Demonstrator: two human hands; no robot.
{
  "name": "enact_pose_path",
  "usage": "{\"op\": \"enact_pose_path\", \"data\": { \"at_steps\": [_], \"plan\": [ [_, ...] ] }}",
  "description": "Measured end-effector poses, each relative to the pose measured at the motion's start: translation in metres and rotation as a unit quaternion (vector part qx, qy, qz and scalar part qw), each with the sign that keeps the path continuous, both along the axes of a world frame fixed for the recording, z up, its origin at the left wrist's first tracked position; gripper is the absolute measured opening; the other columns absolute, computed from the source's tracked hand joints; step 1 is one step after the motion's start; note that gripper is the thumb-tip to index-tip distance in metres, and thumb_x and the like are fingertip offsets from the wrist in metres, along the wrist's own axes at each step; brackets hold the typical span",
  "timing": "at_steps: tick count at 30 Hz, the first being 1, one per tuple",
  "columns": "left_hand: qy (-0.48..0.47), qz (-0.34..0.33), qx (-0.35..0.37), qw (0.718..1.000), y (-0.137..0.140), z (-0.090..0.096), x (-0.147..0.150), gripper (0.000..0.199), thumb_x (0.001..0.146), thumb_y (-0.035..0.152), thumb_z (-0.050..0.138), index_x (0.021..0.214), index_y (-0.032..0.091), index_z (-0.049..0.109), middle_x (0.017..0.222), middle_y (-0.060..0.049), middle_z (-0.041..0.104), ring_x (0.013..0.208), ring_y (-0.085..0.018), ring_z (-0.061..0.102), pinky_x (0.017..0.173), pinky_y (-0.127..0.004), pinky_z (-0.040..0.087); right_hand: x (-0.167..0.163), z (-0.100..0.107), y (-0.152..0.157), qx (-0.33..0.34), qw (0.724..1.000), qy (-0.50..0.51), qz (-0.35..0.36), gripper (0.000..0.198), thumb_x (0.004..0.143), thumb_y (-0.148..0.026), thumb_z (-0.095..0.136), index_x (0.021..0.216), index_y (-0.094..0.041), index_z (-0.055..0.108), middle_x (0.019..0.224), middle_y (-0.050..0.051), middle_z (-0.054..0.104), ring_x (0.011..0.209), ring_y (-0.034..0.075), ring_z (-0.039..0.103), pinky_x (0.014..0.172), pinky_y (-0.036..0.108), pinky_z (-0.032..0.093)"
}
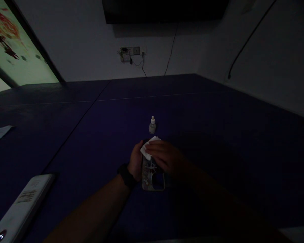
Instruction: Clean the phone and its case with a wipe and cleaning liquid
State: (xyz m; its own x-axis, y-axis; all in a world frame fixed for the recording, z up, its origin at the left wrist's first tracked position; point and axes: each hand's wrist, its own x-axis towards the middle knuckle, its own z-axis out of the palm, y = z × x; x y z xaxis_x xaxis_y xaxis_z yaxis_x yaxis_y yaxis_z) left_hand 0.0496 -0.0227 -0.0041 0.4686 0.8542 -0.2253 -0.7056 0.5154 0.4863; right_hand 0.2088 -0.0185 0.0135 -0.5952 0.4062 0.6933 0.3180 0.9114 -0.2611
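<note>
A phone case (147, 180) with a printed pattern and a large camera cutout lies near the middle of the dark blue surface. Along its left edge, my left hand (136, 160) is closed, gripping it. My right hand (167, 156) presses a folded white tissue (149, 148) onto the upper part of the case. Its fingers lie over the tissue and hide part of the case. Just beyond the hands stands a small clear dropper bottle (152, 126), upright, with a white cap; neither hand touches it.
On the left rests a long white device (22, 206) with a lit round button. Printed paper (0, 133) lies at the far left edge. Behind the blue surface (111, 121) are a wall socket (130, 51) with cables and a black screen (164, 10). The room is dim.
</note>
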Motion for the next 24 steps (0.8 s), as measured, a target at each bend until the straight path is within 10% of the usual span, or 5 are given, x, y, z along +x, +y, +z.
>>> {"op": "enact_pose_path", "data": {
  "at_steps": [3,8,13,19,24],
  "plan": [
    [0.001,0.02,0.006,1.0,0.002,0.003,0.001,0.046,0.098,0.043,0.043,0.11,0.008,0.071,0.074,-0.006,0.067,0.066,-0.015,0.063,0.067,-0.024,0.049,-0.001,0.0,-0.002,-0.006,0.995,-0.012,0.096,0.023,0.094,-0.013,0.056,0.112,-0.018,0.07,0.114,0.007,0.076,0.118,0.02,0.066,0.097,0.036,0.059],
    [-0.002,0.043,0.01,0.999,0.001,0.006,0.001,0.041,0.096,0.04,0.046,0.105,0.01,0.072,0.075,-0.005,0.068,0.066,-0.015,0.062,0.068,-0.026,0.05,0.0,0.0,-0.001,-0.004,1.0,-0.002,0.017,0.026,0.094,-0.011,0.055,0.113,-0.02,0.07,0.117,0.008,0.075,0.116,0.019,0.068,0.102,0.039,0.057],
    [0.02,0.022,0.04,0.999,0.002,0.002,-0.002,0.046,0.093,0.045,0.049,0.116,0.01,0.07,0.087,-0.009,0.072,0.077,-0.02,0.067,0.076,-0.03,0.051,-0.003,0.0,-0.003,-0.012,0.994,-0.003,0.111,0.021,0.091,-0.011,0.058,0.106,-0.018,0.071,0.111,0.007,0.077,0.115,0.019,0.067,0.096,0.035,0.059],
    [0.032,0.047,0.046,0.997,0.003,0.002,-0.001,0.05,0.091,0.048,0.051,0.122,0.012,0.068,0.098,-0.01,0.074,0.088,-0.025,0.07,0.08,-0.036,0.053,0.007,0.0,-0.002,-0.001,0.999,0.051,-0.01,0.024,0.09,-0.01,0.058,0.107,-0.023,0.07,0.104,0.006,0.074,0.099,0.018,0.069,0.088,0.035,0.059],
    [0.039,0.056,0.041,0.997,0.002,0.008,-0.004,0.051,0.093,0.048,0.047,0.122,0.011,0.066,0.1,-0.013,0.075,0.09,-0.025,0.072,0.081,-0.035,0.054,-0.01,-0.002,-0.016,-0.003,0.998,0.009,0.069,0.024,0.089,-0.01,0.057,0.107,-0.019,0.07,0.103,0.008,0.074,0.097,0.019,0.068,0.087,0.037,0.058]
  ]
}}
